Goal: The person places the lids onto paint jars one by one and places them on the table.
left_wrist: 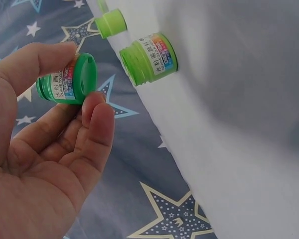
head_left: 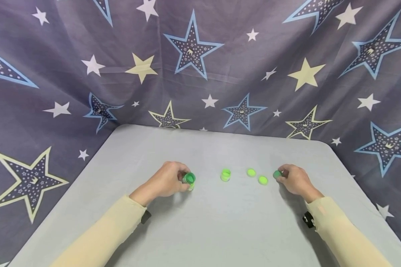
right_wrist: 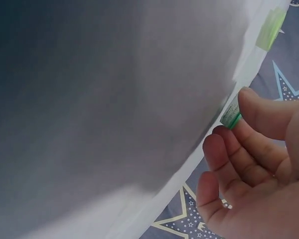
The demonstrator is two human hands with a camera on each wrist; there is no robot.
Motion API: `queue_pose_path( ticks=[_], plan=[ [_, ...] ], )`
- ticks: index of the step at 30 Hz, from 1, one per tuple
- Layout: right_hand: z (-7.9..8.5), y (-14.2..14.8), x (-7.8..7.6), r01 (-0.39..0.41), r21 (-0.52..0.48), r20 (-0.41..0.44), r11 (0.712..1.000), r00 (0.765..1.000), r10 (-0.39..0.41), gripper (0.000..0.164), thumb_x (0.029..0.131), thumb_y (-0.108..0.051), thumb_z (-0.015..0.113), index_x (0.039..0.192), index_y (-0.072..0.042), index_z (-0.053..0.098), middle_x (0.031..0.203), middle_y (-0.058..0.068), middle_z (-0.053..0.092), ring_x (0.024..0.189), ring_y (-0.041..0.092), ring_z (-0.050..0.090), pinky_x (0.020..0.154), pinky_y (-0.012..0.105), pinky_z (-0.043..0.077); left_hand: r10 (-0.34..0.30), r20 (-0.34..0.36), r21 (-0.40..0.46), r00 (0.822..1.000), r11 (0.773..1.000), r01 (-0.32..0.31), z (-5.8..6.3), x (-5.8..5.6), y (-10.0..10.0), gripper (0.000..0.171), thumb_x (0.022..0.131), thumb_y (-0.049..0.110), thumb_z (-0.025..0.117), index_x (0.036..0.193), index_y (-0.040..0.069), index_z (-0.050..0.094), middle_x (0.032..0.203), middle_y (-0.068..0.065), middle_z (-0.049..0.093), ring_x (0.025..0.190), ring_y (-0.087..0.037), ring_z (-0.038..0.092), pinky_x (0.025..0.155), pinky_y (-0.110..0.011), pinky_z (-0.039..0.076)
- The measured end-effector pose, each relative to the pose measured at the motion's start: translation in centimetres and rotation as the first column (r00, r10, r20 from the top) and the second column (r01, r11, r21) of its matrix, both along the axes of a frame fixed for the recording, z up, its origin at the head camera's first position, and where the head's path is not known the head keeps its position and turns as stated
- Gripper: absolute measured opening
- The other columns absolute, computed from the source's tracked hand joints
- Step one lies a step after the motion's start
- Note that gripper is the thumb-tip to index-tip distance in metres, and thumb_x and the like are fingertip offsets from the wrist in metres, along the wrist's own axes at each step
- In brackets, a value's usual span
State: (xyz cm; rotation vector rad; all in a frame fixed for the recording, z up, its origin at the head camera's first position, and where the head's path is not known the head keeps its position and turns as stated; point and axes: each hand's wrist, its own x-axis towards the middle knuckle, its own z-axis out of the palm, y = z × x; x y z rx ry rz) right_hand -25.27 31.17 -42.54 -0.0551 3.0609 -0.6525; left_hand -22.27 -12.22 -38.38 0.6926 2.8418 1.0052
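My left hand [head_left: 170, 178] holds a small dark green paint jar [left_wrist: 65, 82] between thumb and fingers, its mouth uncovered. In the left wrist view this jar is off the table, near an open light green paint jar [left_wrist: 150, 59] that stands on it. The held jar partly hides that jar [head_left: 192, 187] in the head view. My right hand [head_left: 295, 179] pinches a dark green lid [right_wrist: 231, 114] by its edge, low over the table at the right; whether the lid touches the table I cannot tell.
Another open light green jar [head_left: 225, 175] stands between the hands on the grey-white table [head_left: 200, 230]. Two light green lids [head_left: 251, 172] lie to its right, the nearer lid [head_left: 263, 180] close to my right hand. A star-patterned curtain [head_left: 200, 89] hangs behind the table.
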Motion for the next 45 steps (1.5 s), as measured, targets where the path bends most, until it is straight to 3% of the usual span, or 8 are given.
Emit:
queue_pose_path(
  ticks=[11, 19, 27, 45],
  plan=[
    [0.9, -0.7, 1.3, -0.005, -0.043, -0.044, 0.999, 0.999, 0.003, 0.035, 0.088, -0.016, 0.067, 0.119, -0.003, 0.060, 0.099, 0.013, 0.063, 0.088, 0.028, 0.057, 0.073, 0.043, 0.047, 0.001, 0.026, -0.010, 1.000, 1.000, -0.001, 0.1, 0.4, 0.4, 0.028, 0.069, 0.014, 0.083, 0.094, 0.015, 0.071, 0.074, 0.004, 0.061, 0.067, -0.011, 0.053, 0.060, -0.029, 0.046],
    [1.6, -2.1, 2.5, -0.031, -0.049, -0.127, 0.998, 0.992, 0.025, 0.032, 0.086, -0.017, 0.069, 0.115, -0.005, 0.062, 0.096, 0.012, 0.064, 0.084, 0.025, 0.057, 0.071, 0.040, 0.045, -0.013, 0.039, 0.014, 0.999, 1.000, 0.013, 0.1, 0.7, 0.7, 0.026, 0.069, 0.012, 0.082, 0.093, 0.015, 0.071, 0.074, 0.006, 0.061, 0.066, -0.011, 0.054, 0.058, -0.027, 0.047],
    [2.1, -3.4, 3.8, -0.073, -0.072, -0.202, 0.995, 0.978, 0.057, 0.031, 0.084, -0.018, 0.072, 0.112, -0.007, 0.064, 0.091, 0.008, 0.064, 0.079, 0.021, 0.056, 0.065, 0.033, 0.042, -0.020, 0.028, 0.009, 0.999, 1.000, 0.020, 0.0, 0.9, 1.0, 0.025, 0.069, 0.012, 0.081, 0.092, 0.015, 0.071, 0.074, 0.005, 0.062, 0.065, -0.010, 0.053, 0.059, -0.026, 0.047],
    [2.5, -6.2, 5.7, -0.146, -0.123, -0.280, 0.982, 0.954, 0.107, 0.029, 0.081, -0.016, 0.076, 0.108, -0.012, 0.065, 0.087, 0.002, 0.067, 0.078, 0.020, 0.059, 0.065, 0.033, 0.043, -0.073, -0.008, -0.009, 0.997, 0.997, 0.073, 0.2, 1.8, 1.8, 0.026, 0.070, 0.014, 0.080, 0.095, 0.012, 0.072, 0.079, 0.007, 0.060, 0.066, -0.008, 0.053, 0.058, -0.024, 0.047]
  ],
)
